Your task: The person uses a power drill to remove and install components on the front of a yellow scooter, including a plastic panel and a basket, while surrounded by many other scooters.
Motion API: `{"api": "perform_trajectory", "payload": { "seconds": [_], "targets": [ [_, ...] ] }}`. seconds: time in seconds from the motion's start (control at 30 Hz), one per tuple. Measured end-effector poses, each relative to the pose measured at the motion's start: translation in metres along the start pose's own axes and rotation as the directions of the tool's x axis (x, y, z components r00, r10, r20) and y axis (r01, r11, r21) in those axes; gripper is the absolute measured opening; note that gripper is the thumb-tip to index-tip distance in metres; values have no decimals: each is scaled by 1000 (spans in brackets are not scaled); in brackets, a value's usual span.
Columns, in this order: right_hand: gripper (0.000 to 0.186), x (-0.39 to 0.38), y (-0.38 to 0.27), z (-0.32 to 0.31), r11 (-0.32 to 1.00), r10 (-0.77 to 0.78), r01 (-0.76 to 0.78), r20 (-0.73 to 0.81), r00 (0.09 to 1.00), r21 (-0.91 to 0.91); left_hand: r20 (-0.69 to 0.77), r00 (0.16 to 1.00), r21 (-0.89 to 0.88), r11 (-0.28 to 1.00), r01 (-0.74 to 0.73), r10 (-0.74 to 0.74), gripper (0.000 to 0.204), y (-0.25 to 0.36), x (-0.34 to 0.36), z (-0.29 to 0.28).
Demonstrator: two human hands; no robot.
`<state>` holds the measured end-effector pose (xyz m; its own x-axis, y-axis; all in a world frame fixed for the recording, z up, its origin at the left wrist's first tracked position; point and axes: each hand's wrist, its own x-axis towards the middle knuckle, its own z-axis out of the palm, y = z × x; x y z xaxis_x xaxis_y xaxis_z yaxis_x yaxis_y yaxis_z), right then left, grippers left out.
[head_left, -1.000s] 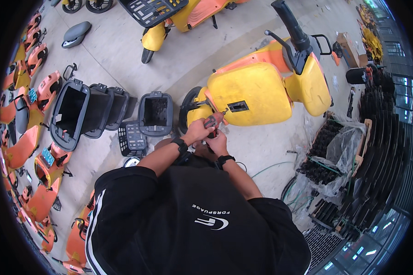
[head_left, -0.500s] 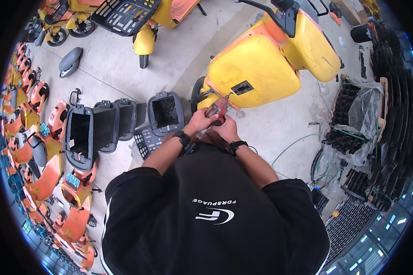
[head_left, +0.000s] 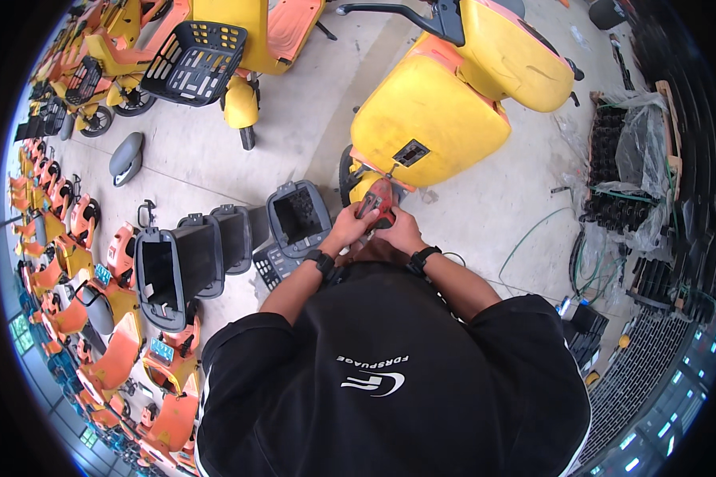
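A yellow scooter [head_left: 437, 119] stands in front of me, with a small black rectangular opening [head_left: 411, 153] low in its front panel. Just below that opening is a red power tool [head_left: 379, 199], pointed up at the panel. My left hand [head_left: 348, 226], a black watch on its wrist, grips the tool's left side. My right hand [head_left: 402, 232], wearing a black wristband, wraps it from the right. The two hands touch each other around the tool. Its tip is hidden against the scooter.
Several grey open plastic housings [head_left: 167, 270] lie in a row on the concrete floor at my left, one [head_left: 298, 215] close to my left hand. Another yellow scooter with a black basket [head_left: 195, 60] stands behind. Orange parts line the left edge. Wrapped black crates [head_left: 620, 159] and a green cable [head_left: 533, 230] lie to the right.
The view has shifted, so the scooter sits higher and closer. Both hands stay together on the red tool at the scooter's front, now nearer the black opening.
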<state>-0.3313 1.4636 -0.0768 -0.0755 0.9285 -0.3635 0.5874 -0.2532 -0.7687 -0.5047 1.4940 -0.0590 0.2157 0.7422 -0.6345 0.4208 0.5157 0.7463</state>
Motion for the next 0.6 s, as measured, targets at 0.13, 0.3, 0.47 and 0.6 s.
{"api": "perform_trajectory", "payload": {
  "seconds": [0.13,0.3,0.47,0.6],
  "targets": [
    [49,0,0,5,1000,12,-12,-31,999,-3,-22,999,8,999,-44,44,53,-6,5,1],
    [48,-4,1,7,1000,21,-20,-74,997,19,-30,999,0,1000,-29,29,50,-8,3,3],
    [50,-4,-2,1,1000,-23,23,-62,998,-10,-39,998,-45,997,-60,58,51,-17,8,3],
    [48,-4,-3,1,999,6,-9,-77,997,-42,-8,1000,-39,999,-29,29,50,-11,8,2]
  ]
}}
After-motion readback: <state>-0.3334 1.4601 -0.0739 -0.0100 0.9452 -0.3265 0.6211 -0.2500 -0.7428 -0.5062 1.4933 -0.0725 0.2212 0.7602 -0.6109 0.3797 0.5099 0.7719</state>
